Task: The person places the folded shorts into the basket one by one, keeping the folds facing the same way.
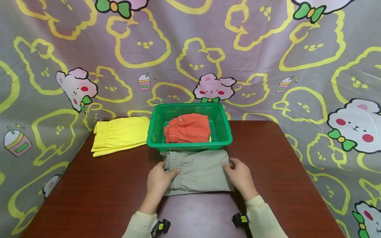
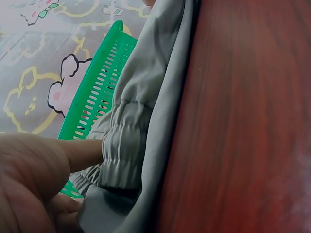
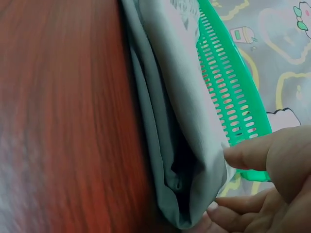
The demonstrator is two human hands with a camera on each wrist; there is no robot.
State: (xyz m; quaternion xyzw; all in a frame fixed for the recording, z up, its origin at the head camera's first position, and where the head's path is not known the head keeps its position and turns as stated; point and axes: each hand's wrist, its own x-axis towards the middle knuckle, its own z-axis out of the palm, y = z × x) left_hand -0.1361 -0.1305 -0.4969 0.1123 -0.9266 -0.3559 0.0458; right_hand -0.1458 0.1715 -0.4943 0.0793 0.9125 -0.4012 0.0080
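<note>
A pair of folded grey pants (image 1: 202, 172) with a gathered elastic waistband (image 2: 124, 155) lies on the table just in front of the green basket. My left hand (image 1: 159, 178) grips the waistband end, thumb on top and the other fingers partly hidden by the cloth. At the opposite, folded end, my right hand (image 1: 239, 175) pinches the fabric between thumb (image 3: 250, 151) and fingers. From the right wrist view, the layers of the fold (image 3: 180, 179) show as a loop with a dark gap inside.
Behind the pants stands the green perforated basket (image 1: 151, 132), holding a folded orange-red garment (image 1: 190, 127) with bright yellow-green cloth peeking out beneath. Folded yellow pants (image 1: 122, 134) lie left of the basket on the brown table (image 1: 113, 191). A patterned curtain (image 1: 256, 36) hangs around the table.
</note>
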